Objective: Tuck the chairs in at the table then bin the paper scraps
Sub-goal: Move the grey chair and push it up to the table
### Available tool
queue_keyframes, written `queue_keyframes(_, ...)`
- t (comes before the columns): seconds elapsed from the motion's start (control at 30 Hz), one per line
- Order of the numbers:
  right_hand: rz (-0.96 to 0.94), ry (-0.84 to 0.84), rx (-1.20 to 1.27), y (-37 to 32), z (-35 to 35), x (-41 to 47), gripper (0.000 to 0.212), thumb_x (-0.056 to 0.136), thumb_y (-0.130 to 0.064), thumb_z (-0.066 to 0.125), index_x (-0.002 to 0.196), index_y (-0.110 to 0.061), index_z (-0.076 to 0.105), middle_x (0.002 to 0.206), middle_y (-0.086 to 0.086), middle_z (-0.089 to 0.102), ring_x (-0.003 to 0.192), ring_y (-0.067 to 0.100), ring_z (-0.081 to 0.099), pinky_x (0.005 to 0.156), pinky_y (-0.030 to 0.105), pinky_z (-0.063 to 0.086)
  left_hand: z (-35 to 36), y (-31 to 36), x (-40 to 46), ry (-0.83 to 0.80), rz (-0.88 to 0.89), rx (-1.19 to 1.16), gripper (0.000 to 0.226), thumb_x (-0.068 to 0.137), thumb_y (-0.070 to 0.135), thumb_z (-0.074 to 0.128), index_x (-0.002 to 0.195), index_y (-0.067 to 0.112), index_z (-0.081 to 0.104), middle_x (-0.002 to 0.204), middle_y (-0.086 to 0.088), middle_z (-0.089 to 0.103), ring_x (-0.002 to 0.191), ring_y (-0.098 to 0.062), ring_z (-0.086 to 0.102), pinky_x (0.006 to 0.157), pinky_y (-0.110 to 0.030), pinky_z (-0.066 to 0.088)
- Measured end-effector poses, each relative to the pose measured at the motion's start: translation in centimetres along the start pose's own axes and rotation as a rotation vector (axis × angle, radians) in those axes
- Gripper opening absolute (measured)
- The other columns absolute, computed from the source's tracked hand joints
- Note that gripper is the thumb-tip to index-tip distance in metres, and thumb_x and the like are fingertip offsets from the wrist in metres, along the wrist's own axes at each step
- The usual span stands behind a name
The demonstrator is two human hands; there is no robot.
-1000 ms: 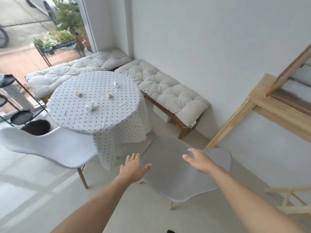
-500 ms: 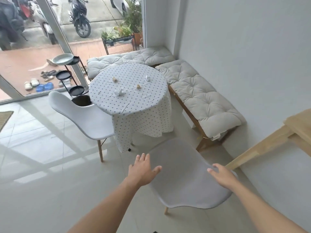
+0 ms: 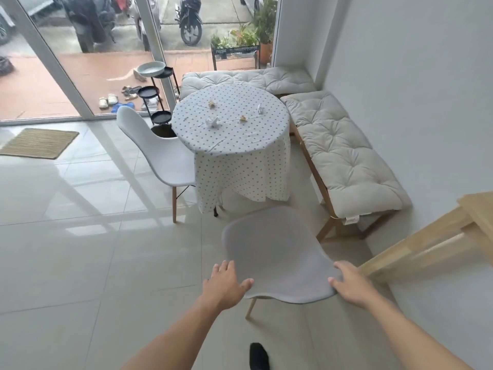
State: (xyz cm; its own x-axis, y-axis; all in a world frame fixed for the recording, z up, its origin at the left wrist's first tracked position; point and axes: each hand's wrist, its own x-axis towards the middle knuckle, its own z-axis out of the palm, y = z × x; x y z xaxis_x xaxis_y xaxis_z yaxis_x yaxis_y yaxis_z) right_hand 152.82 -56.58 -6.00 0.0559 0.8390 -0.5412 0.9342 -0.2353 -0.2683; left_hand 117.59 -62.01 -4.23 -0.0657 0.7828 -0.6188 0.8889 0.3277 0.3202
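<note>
A grey chair (image 3: 272, 252) stands apart from the round table with a dotted cloth (image 3: 234, 145), its back towards me. My left hand (image 3: 224, 283) is at the left edge of the chair back, fingers spread and thumb touching the rim. My right hand (image 3: 352, 285) clasps the back's right corner, thumb over the top. A white chair (image 3: 160, 153) sits at the table's left side, its seat partly under the cloth. Several paper scraps lie on the table: a white one (image 3: 213, 122), a white one (image 3: 260, 109) and two yellowish ones (image 3: 212, 103) (image 3: 243, 118).
A dark bin (image 3: 164, 130) stands behind the white chair, below a black tiered stand (image 3: 153, 92). Cushioned benches (image 3: 344, 156) run along the wall and the window. A wooden frame (image 3: 426, 241) juts in at the right. A mat (image 3: 37, 142) lies at the left.
The view has swung left and pulled back, showing the glass door and mat. My hands have slid from above the seat to the two edges of the grey chair's back.
</note>
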Motion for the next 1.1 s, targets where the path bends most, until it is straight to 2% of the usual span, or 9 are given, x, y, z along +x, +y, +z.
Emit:
queue_keyframes(0.17, -0.039, -0.004, -0.026, 2.2, -0.7, 0.7, 0.066, 0.094, -0.049, 0.064, 0.149, -0.016, 0.051, 0.156, 0.005, 0.050, 0.147, 0.026, 0.043, 0.118, 0.043, 0.040, 3.5, 3.0, -1.1, -0.003, -0.040, -0.086, 0.090, 0.099, 0.068, 0.044, 0.166, 0.014, 0.021, 0.176, -0.006, 0.018, 0.164, -0.029, 0.009, 0.127, -0.056, 0.024)
queue_keyframes(0.37, -0.013, -0.161, 0.213, 5.5, -2.6, 3.3, 0.057, 0.080, -0.059, 0.080, 0.119, -0.019, 0.068, 0.120, -0.001, 0.073, 0.120, 0.024, 0.066, 0.104, 0.041, 0.052, 7.6, 7.7, -0.9, -0.050, -0.128, -0.178, 0.094, 0.092, 0.079, 0.042, 0.160, 0.015, 0.032, 0.170, -0.004, 0.032, 0.159, -0.030, 0.021, 0.123, -0.054, 0.031)
queue_keyframes(0.47, -0.041, -0.293, 0.385, 7.0, -3.0, 3.9, 0.036, 0.080, -0.052, 0.086, 0.104, -0.027, 0.075, 0.116, -0.009, 0.078, 0.105, 0.006, 0.072, 0.102, 0.032, 0.053, 9.6, 9.6, -0.6, -0.058, -0.170, -0.289, 0.081, 0.087, 0.083, 0.044, 0.139, 0.020, 0.051, 0.150, -0.003, 0.056, 0.142, -0.028, 0.045, 0.113, -0.048, 0.042)
queue_keyframes(0.57, -0.053, -0.350, 0.449, 7.6, -3.0, 4.5, 0.054, 0.075, -0.057, 0.087, 0.114, -0.023, 0.071, 0.118, -0.008, 0.077, 0.108, 0.007, 0.072, 0.099, 0.028, 0.054, 10.7, 10.8, 0.1, -0.017, -0.182, -0.445, 0.078, 0.090, 0.077, 0.052, 0.144, 0.020, 0.054, 0.147, -0.002, 0.062, 0.140, -0.025, 0.054, 0.113, -0.039, 0.044)
queue_keyframes(0.63, -0.063, -0.374, 0.478, 7.8, -3.1, 5.1, 0.049, 0.076, -0.055, 0.088, 0.110, -0.024, 0.071, 0.113, -0.013, 0.078, 0.098, -0.004, 0.072, 0.081, 0.014, 0.054, 10.9, 11.2, 0.3, -0.017, -0.180, -0.542, 0.073, 0.094, 0.068, 0.059, 0.147, 0.018, 0.053, 0.147, 0.001, 0.063, 0.138, -0.021, 0.057, 0.114, -0.033, 0.042)
queue_keyframes(0.73, -0.076, -0.413, 0.529, 7.7, -3.3, 5.5, 0.033, 0.079, -0.046, 0.089, 0.098, -0.026, 0.071, 0.081, -0.029, 0.079, 0.072, -0.015, 0.071, 0.055, 0.005, 0.048, 11.3, 11.5, 0.0, -0.003, -0.173, -0.694, 0.052, 0.097, 0.055, 0.066, 0.138, 0.025, 0.058, 0.129, 0.019, 0.070, 0.118, 0.005, 0.066, 0.113, -0.025, 0.044)
queue_keyframes(0.87, -0.081, -0.464, 0.635, 7.5, -3.2, 6.0, 0.024, 0.085, -0.032, 0.088, 0.093, -0.025, 0.067, 0.066, -0.039, 0.071, 0.061, -0.023, 0.065, 0.045, 0.000, 0.043, 12.1, 11.2, 0.3, 0.029, -0.106, -0.883, 0.019, 0.099, 0.036, 0.073, 0.111, 0.039, 0.059, 0.097, 0.050, 0.069, 0.097, 0.030, 0.061, 0.084, 0.005, 0.043)
queue_keyframes(1.0, -0.108, -0.467, 0.653, 7.6, -3.0, 6.2, 0.022, 0.086, -0.034, 0.086, 0.098, -0.022, 0.072, 0.067, -0.032, 0.074, 0.058, -0.017, 0.066, 0.048, 0.001, 0.043, 12.3, 11.3, 0.6, 0.023, -0.102, -0.944, 0.046, 0.093, 0.043, 0.078, 0.132, 0.024, 0.062, 0.124, 0.017, 0.077, 0.120, 0.002, 0.068, 0.115, -0.025, 0.047)
queue_keyframes(1.1, -0.142, -0.442, 0.658, 7.6, -3.3, 6.4, 0.028, 0.087, -0.036, 0.085, 0.109, -0.021, 0.075, 0.081, -0.030, 0.079, 0.068, -0.016, 0.069, 0.054, 0.001, 0.044, 12.3, 11.9, 0.9, 0.091, -0.145, -0.967, 0.074, 0.086, 0.056, 0.079, 0.140, 0.012, 0.052, 0.139, 0.000, 0.067, 0.132, -0.017, 0.062, 0.121, -0.041, 0.042)
